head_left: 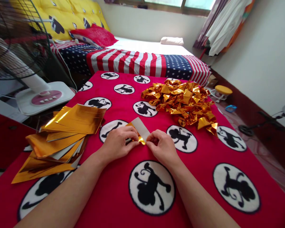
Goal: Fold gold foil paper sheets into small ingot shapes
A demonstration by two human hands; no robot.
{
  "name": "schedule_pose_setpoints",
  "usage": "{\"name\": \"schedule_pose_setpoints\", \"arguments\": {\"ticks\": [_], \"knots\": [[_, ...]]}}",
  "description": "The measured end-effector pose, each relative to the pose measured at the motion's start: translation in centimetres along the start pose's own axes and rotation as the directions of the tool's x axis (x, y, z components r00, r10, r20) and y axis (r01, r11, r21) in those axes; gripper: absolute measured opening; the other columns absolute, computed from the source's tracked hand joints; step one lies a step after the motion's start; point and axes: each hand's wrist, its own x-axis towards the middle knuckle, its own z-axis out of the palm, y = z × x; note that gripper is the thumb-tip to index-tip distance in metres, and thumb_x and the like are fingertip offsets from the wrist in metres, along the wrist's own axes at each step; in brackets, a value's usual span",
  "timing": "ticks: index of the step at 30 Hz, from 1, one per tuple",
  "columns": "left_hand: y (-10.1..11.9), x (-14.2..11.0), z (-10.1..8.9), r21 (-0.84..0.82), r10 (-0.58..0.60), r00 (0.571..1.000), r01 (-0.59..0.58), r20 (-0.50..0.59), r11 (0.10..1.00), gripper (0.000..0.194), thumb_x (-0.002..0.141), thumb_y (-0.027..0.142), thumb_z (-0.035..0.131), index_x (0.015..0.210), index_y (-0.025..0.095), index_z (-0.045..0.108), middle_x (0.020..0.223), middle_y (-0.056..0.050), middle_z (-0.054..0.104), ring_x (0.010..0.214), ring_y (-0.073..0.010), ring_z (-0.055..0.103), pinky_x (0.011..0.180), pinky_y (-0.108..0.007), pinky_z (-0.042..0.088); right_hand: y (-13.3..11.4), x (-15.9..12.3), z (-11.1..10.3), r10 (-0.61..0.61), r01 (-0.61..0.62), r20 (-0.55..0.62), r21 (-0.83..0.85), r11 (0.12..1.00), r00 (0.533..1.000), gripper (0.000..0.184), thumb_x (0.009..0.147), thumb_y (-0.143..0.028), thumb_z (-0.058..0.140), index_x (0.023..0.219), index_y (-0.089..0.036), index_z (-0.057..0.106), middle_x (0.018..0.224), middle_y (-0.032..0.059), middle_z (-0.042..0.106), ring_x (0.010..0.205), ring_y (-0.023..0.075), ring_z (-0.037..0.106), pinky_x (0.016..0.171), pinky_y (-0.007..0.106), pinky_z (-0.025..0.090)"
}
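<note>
- Head view: the box (212, 81) sits on the floor (263, 158) past the tabletop's far right side, near the stool (223, 90); its contents cannot be told.
- The red-clothed tabletop (197, 177) shows cloth between the hands and both piles, and along its near side.
- The paper (140, 126), grey side up with gold at its near end, lies mid-tabletop between the hands.
- Left hand (120, 142): grip pinched on the paper's left side.
- Right hand (163, 147): grip pinched narrow at its near right corner.
- Gold sheets (80, 118) overlap near the left edge, beside the fan (45, 95).
- Folded pieces (180, 101) heap at far right.
- The bed (142, 61) stands beyond the far edge.
</note>
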Motion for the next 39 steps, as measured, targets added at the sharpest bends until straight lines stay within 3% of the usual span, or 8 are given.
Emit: {"name": "schedule_pose_setpoints", "arguments": {"ticks": [7, 14, 39], "knots": [[-0.3, -0.1, 0.4, 0.061, 0.039, 0.999, -0.038, -0.010, 0.997, 0.012, 0.085, 0.031, 0.063, 0.083, 0.027, 0.073, 0.095, 0.000, 0.069, 0.086, -0.0155, 0.063, 0.077, -0.028, 0.046, -0.2, 0.1, -0.1, 0.030, -0.030, 0.011, -0.001, 1.000, 0.999, 0.009, 0.070, -0.013, 0.063, 0.068, -0.021, 0.065, 0.070, -0.0010, 0.063, 0.069, 0.0141, 0.056, 0.061, 0.024, 0.039], [-0.1, 0.1, 0.6, 0.045, -0.002, 0.998, 0.004, -0.059, 0.999, 0.016, 0.087, 0.029, 0.060, 0.077, 0.023, 0.071, 0.091, 0.000, 0.071, 0.084, -0.0154, 0.064, 0.076, -0.028, 0.046, -0.5, 0.5, -0.4, 0.084, -0.084, 0.039, 0.005, 0.996, 0.996, 0.007, 0.070, -0.015, 0.064, 0.068, -0.021, 0.066, 0.071, -0.0013, 0.065, 0.067, 0.0130, 0.057, 0.061, 0.024, 0.039], [0.8, 0.9, 1.2, 0.104, -0.214, 0.972, 0.224, -0.099, 0.969, 0.015, 0.075, 0.027, 0.065, 0.063, 0.020, 0.066, 0.078, -0.002, 0.067, 0.073, -0.0161, 0.061, 0.067, -0.027, 0.047, -0.1, 0.3, 0.1, 0.064, -0.064, 0.016, 0.000, 0.998, 0.998, 0.007, 0.071, -0.015, 0.063, 0.069, -0.022, 0.065, 0.070, -0.0006, 0.064, 0.068, 0.0143, 0.058, 0.062, 0.024, 0.040]]}}
